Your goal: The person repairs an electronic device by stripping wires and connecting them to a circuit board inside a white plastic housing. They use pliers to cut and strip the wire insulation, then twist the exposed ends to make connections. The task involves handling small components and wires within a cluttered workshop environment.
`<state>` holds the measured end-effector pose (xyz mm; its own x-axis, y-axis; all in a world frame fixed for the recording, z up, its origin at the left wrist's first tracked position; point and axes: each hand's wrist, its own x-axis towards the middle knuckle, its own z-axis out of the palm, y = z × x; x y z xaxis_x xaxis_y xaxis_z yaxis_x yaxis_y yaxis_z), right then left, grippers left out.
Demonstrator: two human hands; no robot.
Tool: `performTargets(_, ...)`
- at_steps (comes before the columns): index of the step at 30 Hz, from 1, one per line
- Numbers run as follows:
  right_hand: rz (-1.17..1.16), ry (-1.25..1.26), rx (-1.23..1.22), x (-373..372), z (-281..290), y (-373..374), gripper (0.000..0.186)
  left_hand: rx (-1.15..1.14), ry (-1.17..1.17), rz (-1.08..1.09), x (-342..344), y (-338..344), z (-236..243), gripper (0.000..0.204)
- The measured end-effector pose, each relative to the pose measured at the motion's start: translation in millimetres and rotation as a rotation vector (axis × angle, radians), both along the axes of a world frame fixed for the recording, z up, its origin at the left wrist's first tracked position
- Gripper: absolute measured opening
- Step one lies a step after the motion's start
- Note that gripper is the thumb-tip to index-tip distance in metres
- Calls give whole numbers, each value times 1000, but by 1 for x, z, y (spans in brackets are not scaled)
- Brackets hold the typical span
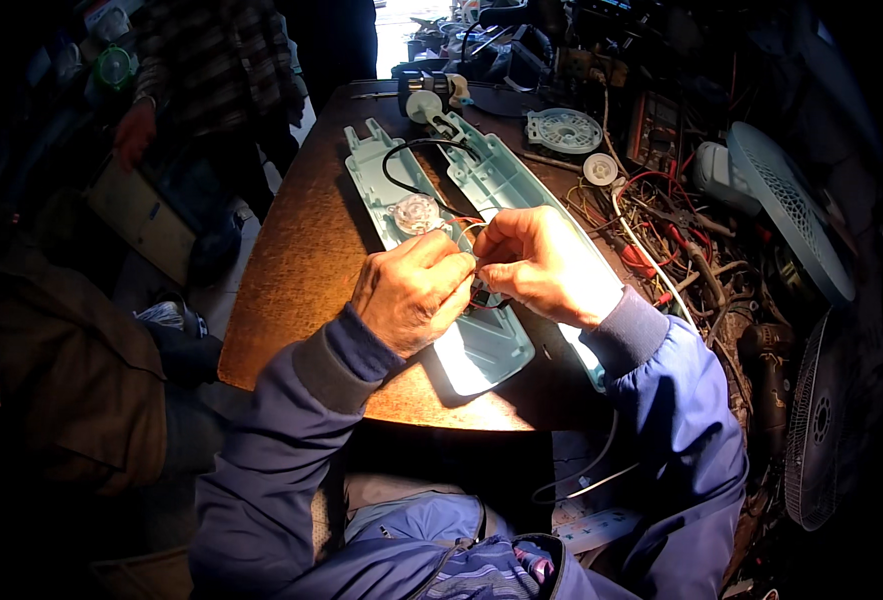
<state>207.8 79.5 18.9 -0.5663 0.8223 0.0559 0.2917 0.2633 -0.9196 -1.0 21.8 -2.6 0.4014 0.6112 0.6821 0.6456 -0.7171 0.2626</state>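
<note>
Two long, pale green plastic housing halves lie on the table, the left one (483, 355) under my hands and the right one (523, 185) beside it. My left hand (411, 290) is closed in a pinch on thin wires (468, 224). Facing it, my right hand (546, 262) pinches the same wires, its fingertips almost meeting the left's. The exact spot they grip is hidden by the fingers. Just beyond my left hand, a clear round mechanism (415, 212) sits in the left half. A black cable (387, 168) arches between the two halves.
The wooden table (286, 290) carries a small motor (429, 97), a round grille (564, 130) and a white wheel (600, 169). Tangled wires (666, 225) and tools crowd the right, near a fan head (791, 200) and black fan guard (813, 425). People (216, 70) stand at left.
</note>
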Motion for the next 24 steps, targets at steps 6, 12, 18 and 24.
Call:
performTargets(6,-110,-155,630,-12,3,-29,29,-116,-53,-8,-2,-1,5,10)
performTargets(12,-260,-281,646,-9,-1,-50,17,-378,-232,-51,-6,2,4,9)
performTargets(18,-140,-286,573,-7,-8,-47,13,-416,-257,-63,-9,4,4,10)
performTargets(24,-179,-300,581,-10,-10,-53,13,-382,-247,-87,-14,3,2,9)
